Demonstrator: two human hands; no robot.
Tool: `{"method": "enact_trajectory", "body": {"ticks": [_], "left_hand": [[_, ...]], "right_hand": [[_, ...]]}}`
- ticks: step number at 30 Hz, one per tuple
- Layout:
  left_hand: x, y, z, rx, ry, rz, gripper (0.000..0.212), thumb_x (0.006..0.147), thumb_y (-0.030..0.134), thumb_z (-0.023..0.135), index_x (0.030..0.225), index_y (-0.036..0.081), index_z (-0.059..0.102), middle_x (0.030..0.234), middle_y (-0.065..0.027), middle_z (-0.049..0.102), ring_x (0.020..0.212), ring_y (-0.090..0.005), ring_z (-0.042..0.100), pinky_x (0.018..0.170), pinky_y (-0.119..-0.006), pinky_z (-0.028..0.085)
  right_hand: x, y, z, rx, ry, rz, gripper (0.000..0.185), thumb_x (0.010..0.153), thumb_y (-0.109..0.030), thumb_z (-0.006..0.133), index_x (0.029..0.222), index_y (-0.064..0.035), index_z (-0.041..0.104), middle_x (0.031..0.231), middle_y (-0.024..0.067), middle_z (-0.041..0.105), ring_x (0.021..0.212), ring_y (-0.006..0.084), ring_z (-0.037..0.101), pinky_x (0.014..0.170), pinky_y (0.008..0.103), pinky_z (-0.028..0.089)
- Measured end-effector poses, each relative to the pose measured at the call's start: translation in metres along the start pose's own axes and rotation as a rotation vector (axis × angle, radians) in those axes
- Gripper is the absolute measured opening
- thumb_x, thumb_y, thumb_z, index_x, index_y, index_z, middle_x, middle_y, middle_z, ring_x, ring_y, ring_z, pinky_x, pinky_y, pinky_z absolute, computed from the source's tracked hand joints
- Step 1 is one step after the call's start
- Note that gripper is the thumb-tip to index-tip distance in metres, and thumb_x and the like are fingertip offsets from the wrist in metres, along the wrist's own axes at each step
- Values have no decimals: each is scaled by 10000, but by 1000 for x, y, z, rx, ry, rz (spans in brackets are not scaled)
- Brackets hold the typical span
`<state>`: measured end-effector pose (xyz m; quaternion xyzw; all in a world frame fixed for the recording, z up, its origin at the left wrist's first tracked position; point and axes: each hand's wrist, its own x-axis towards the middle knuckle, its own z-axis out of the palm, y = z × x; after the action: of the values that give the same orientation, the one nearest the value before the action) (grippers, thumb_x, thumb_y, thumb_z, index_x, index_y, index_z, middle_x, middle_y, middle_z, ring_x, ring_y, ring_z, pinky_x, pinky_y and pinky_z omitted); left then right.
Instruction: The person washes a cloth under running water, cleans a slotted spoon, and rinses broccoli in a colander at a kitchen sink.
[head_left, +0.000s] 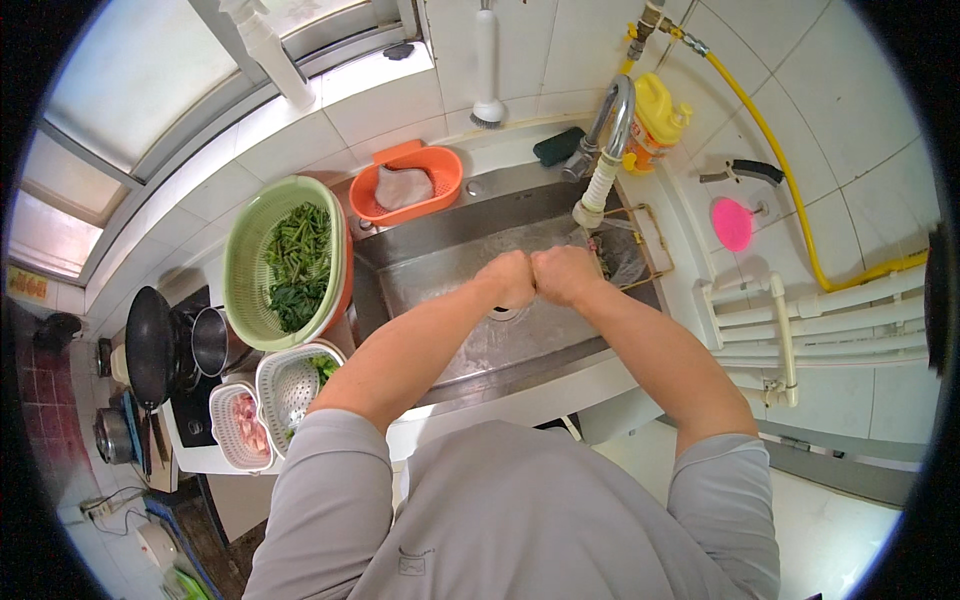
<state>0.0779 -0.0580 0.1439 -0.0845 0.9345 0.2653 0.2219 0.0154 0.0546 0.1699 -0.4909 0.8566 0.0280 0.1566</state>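
Observation:
My left hand (508, 279) and my right hand (564, 274) are curled into fists. They meet side by side above the stainless-steel sink (495, 360). Their fingers face away from me, so whether anything is gripped inside stays hidden. Under my left hand, part of the drain (506, 315) shows in the wet basin floor. A chrome faucet (622, 97) with a white ribbed hose end (598, 191) hangs just beyond my right hand. Right of that hand, a wire rack (660, 240) holds a clear plastic bag (626, 259) with scraps.
Left of the sink stand a green colander (240, 262) of leafy greens (300, 255), a white basket (217, 424) of cut meat (249, 424), and a white strainer (289, 382). Behind are an orange basket (364, 191) and a yellow detergent bottle (656, 112). Pans (146, 345) sit farther left.

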Motion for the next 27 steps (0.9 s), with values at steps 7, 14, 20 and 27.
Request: {"method": "enact_trajectory", "body": {"ticks": [7, 14, 20, 27], "left_hand": [[-5, -19, 30, -180, 61, 126, 205, 703, 116, 564, 828, -18, 656, 886, -250, 623, 821, -369, 617, 704, -405, 494], [-40, -30, 42, -688, -120, -45, 242, 758, 173, 556, 920, 11, 635, 693, -132, 599, 607, -242, 575, 521, -388, 468], [-58, -27, 66, -974, -166, -87, 121, 739, 127, 572, 751, 8, 556, 562, -82, 460, 455, -186, 415, 394, -353, 321], [-99, -33, 97, -1451, -182, -147, 137, 723, 94, 582, 646, 60, 474, 530, -11, 358, 415, -111, 315, 363, -271, 217]], "right_hand": [[3, -1, 23, -63, 112, -168, 125, 757, -176, 536, 776, -76, 607, 749, 149, 656, 709, 321, 649, 611, 420, 513], [-2, -18, 50, -53, 220, -290, 77, 742, -141, 555, 760, -67, 559, 679, 138, 631, 640, 320, 629, 551, 432, 482], [-25, -44, 33, -149, 76, -213, 252, 714, -175, 628, 911, -70, 512, 672, 124, 622, 635, 317, 622, 558, 415, 472], [-26, -58, 64, -153, 61, -412, 443, 638, -227, 716, 985, -92, 475, 673, 110, 610, 656, 309, 623, 557, 413, 470]]}}
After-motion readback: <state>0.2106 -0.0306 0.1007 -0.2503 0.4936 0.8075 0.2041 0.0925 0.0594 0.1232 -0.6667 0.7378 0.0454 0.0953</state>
